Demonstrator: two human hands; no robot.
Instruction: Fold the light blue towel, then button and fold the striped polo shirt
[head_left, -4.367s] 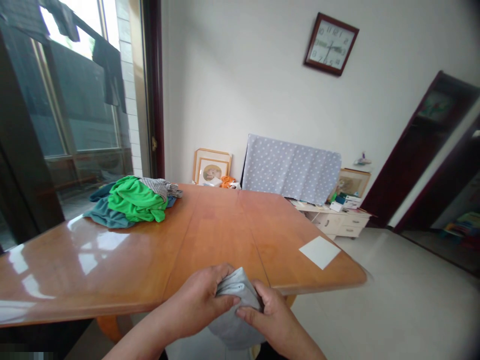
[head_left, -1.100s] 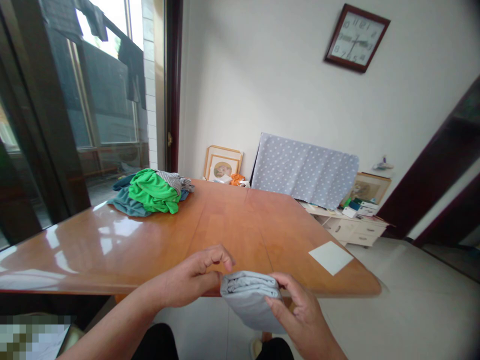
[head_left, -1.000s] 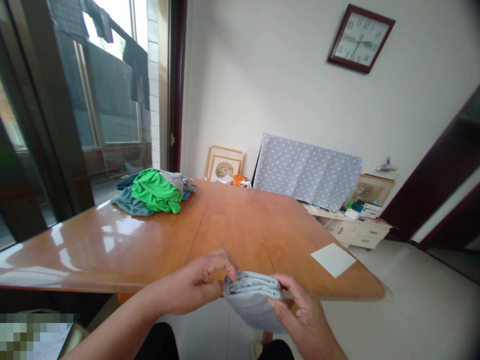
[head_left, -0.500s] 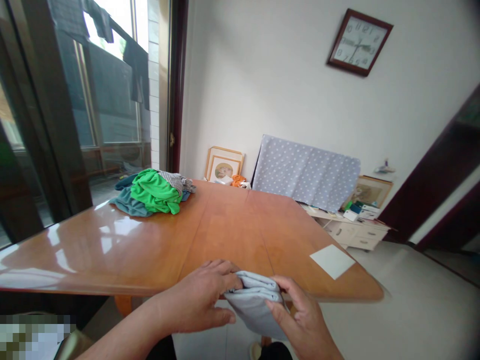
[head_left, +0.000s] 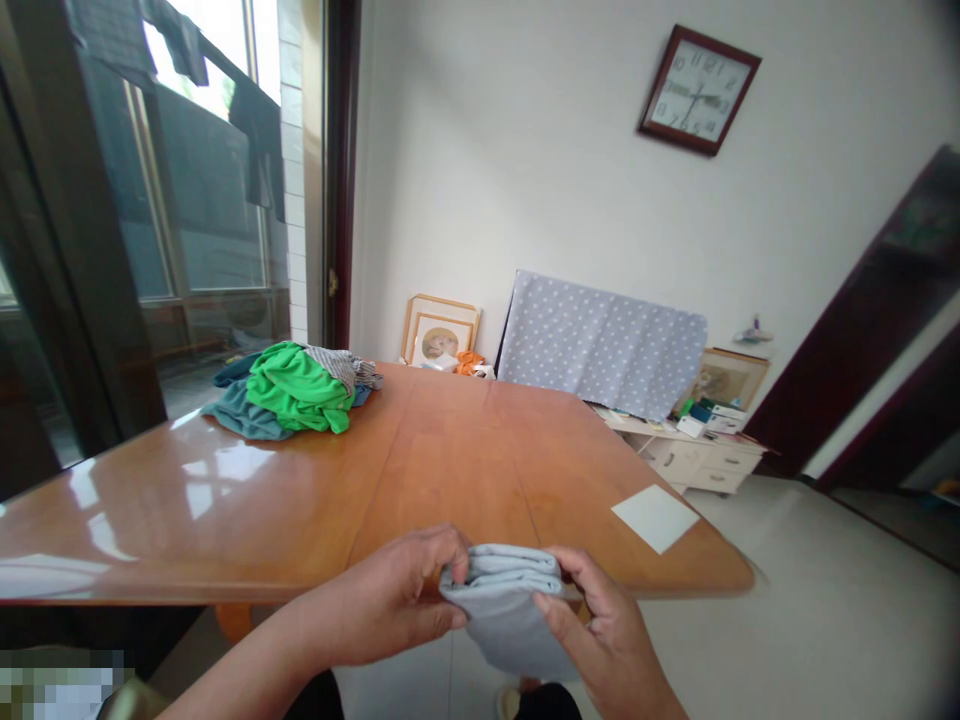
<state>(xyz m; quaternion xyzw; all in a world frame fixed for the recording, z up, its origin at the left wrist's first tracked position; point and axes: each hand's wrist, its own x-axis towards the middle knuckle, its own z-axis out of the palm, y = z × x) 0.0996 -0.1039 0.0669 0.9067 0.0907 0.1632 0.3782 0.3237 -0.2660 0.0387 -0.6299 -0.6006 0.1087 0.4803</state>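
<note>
A light grey-blue folded cloth (head_left: 514, 615) hangs between my hands at the near edge of the wooden table (head_left: 450, 460), its layered folds facing up. My left hand (head_left: 409, 590) pinches its left end, the thumb in front and the fingers bent over the top fold. At the other end, my right hand (head_left: 596, 625) grips the cloth with the thumb on the near face and the fingers behind. Whether the cloth is a garment cannot be made out.
A heap of clothes (head_left: 300, 390), bright green, teal and striped, lies at the table's far left. On the right lies a white square sheet (head_left: 654, 518). Beyond the table are a dotted cloth cover (head_left: 600, 345), a white cabinet (head_left: 701, 462) and a framed picture (head_left: 441, 335).
My left fingers have curled down over the cloth's left end, and the thumb has come closer to it. My right hand keeps its grip. The view has shifted slightly.
</note>
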